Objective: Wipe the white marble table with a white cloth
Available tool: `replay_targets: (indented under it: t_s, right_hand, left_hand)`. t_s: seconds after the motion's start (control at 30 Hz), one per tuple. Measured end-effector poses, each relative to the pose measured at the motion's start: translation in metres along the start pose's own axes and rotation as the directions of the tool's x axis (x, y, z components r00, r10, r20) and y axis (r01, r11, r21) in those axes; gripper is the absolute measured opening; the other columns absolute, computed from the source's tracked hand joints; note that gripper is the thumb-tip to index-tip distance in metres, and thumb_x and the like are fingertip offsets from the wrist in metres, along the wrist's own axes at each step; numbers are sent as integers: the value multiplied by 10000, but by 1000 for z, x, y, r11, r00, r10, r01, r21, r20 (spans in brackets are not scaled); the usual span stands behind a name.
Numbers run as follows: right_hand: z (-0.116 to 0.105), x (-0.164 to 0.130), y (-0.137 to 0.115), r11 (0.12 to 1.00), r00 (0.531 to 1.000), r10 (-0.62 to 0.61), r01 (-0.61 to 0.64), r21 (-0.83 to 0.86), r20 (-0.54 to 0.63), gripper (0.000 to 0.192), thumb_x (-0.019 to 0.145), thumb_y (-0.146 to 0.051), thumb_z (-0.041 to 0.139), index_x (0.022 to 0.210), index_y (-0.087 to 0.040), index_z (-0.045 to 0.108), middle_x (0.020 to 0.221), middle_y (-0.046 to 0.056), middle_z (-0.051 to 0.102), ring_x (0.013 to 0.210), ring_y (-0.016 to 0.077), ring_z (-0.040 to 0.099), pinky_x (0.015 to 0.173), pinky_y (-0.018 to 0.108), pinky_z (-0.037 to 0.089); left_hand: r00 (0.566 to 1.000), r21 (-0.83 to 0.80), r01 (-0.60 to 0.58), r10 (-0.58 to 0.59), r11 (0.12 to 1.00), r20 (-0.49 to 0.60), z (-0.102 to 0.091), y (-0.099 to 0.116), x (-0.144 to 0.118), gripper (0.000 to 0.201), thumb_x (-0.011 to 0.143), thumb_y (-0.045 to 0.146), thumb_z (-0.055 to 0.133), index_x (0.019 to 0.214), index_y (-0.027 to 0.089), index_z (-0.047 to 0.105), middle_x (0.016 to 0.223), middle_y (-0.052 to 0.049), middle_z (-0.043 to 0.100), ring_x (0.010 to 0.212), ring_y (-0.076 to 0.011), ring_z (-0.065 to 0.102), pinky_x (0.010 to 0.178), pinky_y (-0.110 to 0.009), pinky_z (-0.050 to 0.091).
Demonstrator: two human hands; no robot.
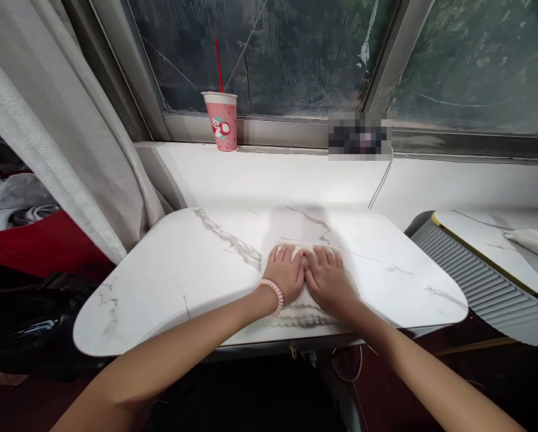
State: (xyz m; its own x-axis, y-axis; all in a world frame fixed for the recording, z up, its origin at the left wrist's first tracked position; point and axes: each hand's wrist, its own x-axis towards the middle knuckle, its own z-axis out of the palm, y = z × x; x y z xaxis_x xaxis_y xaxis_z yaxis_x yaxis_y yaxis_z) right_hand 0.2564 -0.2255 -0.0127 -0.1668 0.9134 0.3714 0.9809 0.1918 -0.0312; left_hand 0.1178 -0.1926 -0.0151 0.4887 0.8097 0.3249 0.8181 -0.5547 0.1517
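Observation:
A folded white cloth (302, 315) with a wavy edge lies near the front edge of a white marble-patterned table (161, 288). My left hand (287, 273), with a pink coiled band on its wrist, rests flat on the cloth with its fingers stretched forward. Beside it my right hand (327, 277) presses flat on the same cloth, fingers also extended. The two thumbs meet or nearly meet in the middle. Much of the cloth is hidden under both hands.
On the window ledge stands a pink paper cup (221, 123) with a red straw. A blurred-out object (359, 137) sits farther right, a cable hanging below it. A grey curtain (71, 120) hangs at left; a ribbed-sided cabinet (480, 276) stands at right.

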Motion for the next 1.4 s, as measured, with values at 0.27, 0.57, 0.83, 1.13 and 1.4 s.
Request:
replay_targets:
  t_s: [0.27, 0.57, 0.83, 1.13, 1.4]
  right_hand:
    - [38, 112, 12, 980, 997, 73, -73, 186, 9, 392, 915, -221, 416, 1257, -194, 606, 1307, 123, 600, 1244, 285, 470, 1082, 456, 291]
    - [78, 193, 27, 970, 997, 53, -39, 238, -52, 383, 908, -221, 394, 1212, -232, 626, 1265, 95, 633, 1204, 268, 495, 1058, 439, 306]
    - [95, 227, 10, 983, 994, 71, -56, 174, -79, 360, 914, -249, 409, 1173, -193, 651, 1111, 144, 647, 1067, 308, 512, 988, 449, 321]
    - [74, 188, -8, 964, 996, -73, 86, 251, -61, 377, 933, -208, 409, 1238, -165, 625, 1233, 127, 629, 1175, 261, 492, 1067, 392, 284]
    - [35, 94, -72, 961, 989, -151, 149, 233, -13, 406, 969, -263, 402, 1308, -123, 577, 1347, 189, 548, 1283, 318, 422, 1119, 491, 249]
  left_hand:
    - [993, -3, 120, -120, 993, 0, 8, -59, 88, 374, 953, 239, 412, 1289, 185, 567, 1374, -119, 581, 1297, -256, 501, 1150, -465, 315]
    - [980, -25, 196, -197, 980, -18, 23, -106, 151, 381, 962, 252, 387, 1292, 199, 568, 1367, -101, 584, 1296, -244, 491, 1160, -439, 288]
    - [982, -23, 186, -185, 982, 36, 19, -144, 164, 408, 980, 252, 352, 1335, 192, 546, 1357, -79, 593, 1287, -225, 498, 1160, -400, 297]
    - [963, 75, 269, -269, 960, -11, 8, -123, 115, 427, 983, 252, 349, 1369, 165, 508, 1423, -114, 544, 1351, -247, 451, 1180, -448, 261]
    - [983, 120, 185, -185, 975, -12, -24, -113, 0, 449, 973, 288, 318, 1362, 169, 508, 1428, -138, 534, 1349, -277, 453, 1165, -496, 291]
